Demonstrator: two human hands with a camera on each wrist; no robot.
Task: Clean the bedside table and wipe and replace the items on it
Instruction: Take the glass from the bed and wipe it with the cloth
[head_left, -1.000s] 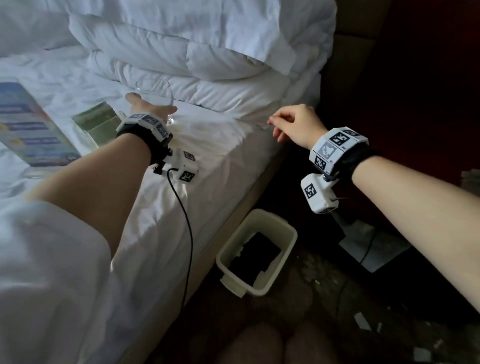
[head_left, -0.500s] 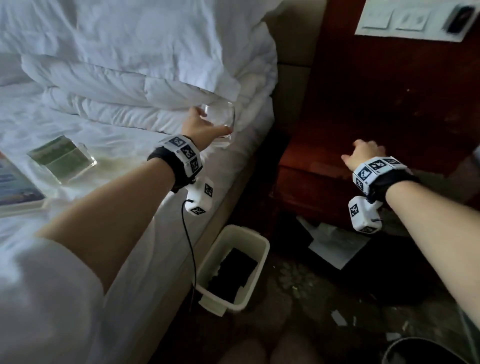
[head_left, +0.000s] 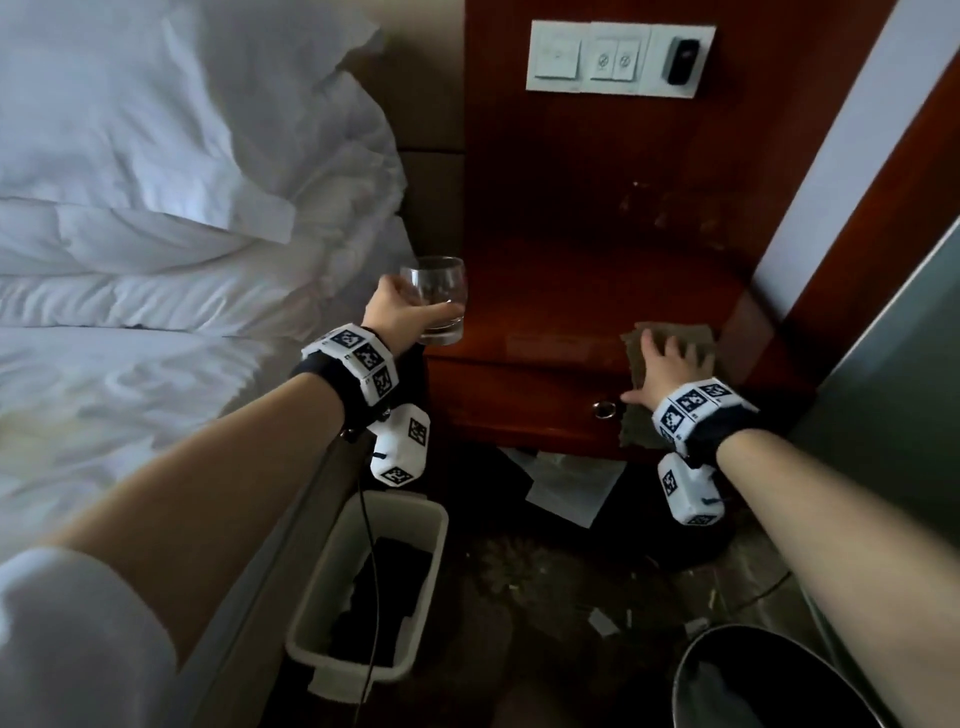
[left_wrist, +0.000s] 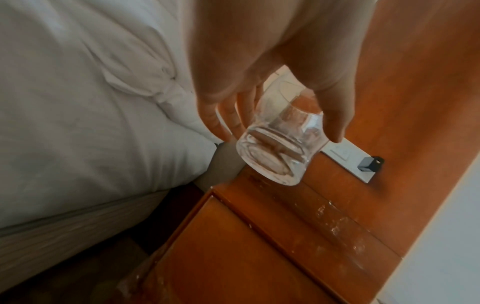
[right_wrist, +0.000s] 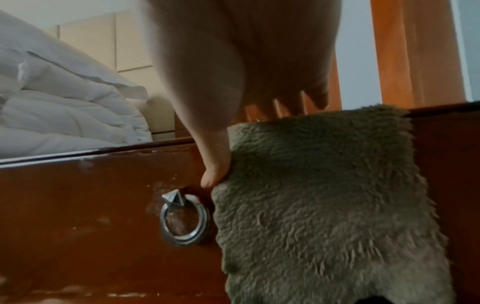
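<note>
My left hand (head_left: 399, 317) grips a clear empty glass (head_left: 439, 299) and holds it in the air at the left front corner of the wooden bedside table (head_left: 561, 306). In the left wrist view, thumb and fingers wrap the glass (left_wrist: 279, 148) above the table's corner (left_wrist: 233, 257). My right hand (head_left: 665, 361) lies with fingers spread on a grey-green cloth (head_left: 675, 332) at the table's right front edge. The cloth (right_wrist: 324, 195) hangs down over the drawer front, and my thumb (right_wrist: 214, 164) presses its left edge beside the ring pull (right_wrist: 184, 222).
The bed (head_left: 156, 260) with white bedding is close on the left. A white bin (head_left: 311, 597) stands on the floor between bed and table. A dark round bucket (head_left: 691, 670) is at the lower right. Papers (head_left: 571, 488) lie under the table. A switch panel (head_left: 618, 57) is on the wall above.
My left hand picked the glass up off the bed and carried it right to the table's corner. My right hand moved to the table and came down onto the cloth.
</note>
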